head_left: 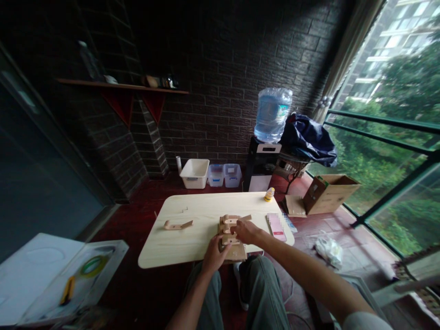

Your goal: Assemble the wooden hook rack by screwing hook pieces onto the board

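Observation:
Near the front edge of the pale table (pixel 199 206), a wooden assembly (pixel 227 220) with several curved pieces lies on a brown board (pixel 237 252). My left hand (pixel 215 253) is at the assembly's near left side, its fingers curled around the edge of a wooden piece. From the right, my right hand (pixel 245 231) reaches over the assembly, fingers bent down onto the middle pieces; anything small between the fingertips is hidden. A separate curved wooden piece (pixel 178 226) lies to the left, with small metal bits (pixel 184 210) behind it.
On the table's right are a pink-screened phone (pixel 277 227) and a small yellow-capped bottle (pixel 269 194). Beyond the table stand plastic bins (pixel 195 174) and a water dispenser (pixel 263 165). An open white case (pixel 103 270) is at lower left, a cardboard box (pixel 325 197) at right.

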Demonstrator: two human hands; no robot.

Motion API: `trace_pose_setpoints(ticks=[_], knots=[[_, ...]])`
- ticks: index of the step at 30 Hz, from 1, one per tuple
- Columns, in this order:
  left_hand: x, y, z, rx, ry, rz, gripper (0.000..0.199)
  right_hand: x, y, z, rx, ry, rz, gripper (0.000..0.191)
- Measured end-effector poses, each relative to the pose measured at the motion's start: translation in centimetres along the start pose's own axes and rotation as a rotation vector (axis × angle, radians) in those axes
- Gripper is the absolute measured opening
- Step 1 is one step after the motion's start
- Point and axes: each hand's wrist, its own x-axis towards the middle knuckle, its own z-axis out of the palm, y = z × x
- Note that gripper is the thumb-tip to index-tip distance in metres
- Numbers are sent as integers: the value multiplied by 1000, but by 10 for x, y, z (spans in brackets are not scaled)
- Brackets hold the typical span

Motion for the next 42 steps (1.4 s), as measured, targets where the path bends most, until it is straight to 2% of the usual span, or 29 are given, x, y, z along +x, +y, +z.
trace_pose_setpoints(ticks=[8, 11, 15, 24, 31, 38, 42], knots=[[2, 3, -2, 9, -33, -8, 42, 1, -4, 1, -71, -70, -51, 38], [2, 1, -2, 7, -26, -1, 41, 5, 0, 5, -81, -58, -84, 34], [0, -1, -1, 5, -15, 5, 42, 8, 3, 7, -62, -89, -40, 25], [-1, -3, 4, -7, -24, -27, 46, -10, 1, -3, -78, -72, 0, 38], [-3, -1, 3, -4, -23, -39, 45, -2, -4, -14, -161, -117, -21, 20], [-6, -6, 7, -12, 1, -12, 45, -5, 0, -8, -187, -95, -14, 31], [-6, -8, 10, -36, 7, 1, 45, -6, 2, -13, -84, -156, 45, 43]])
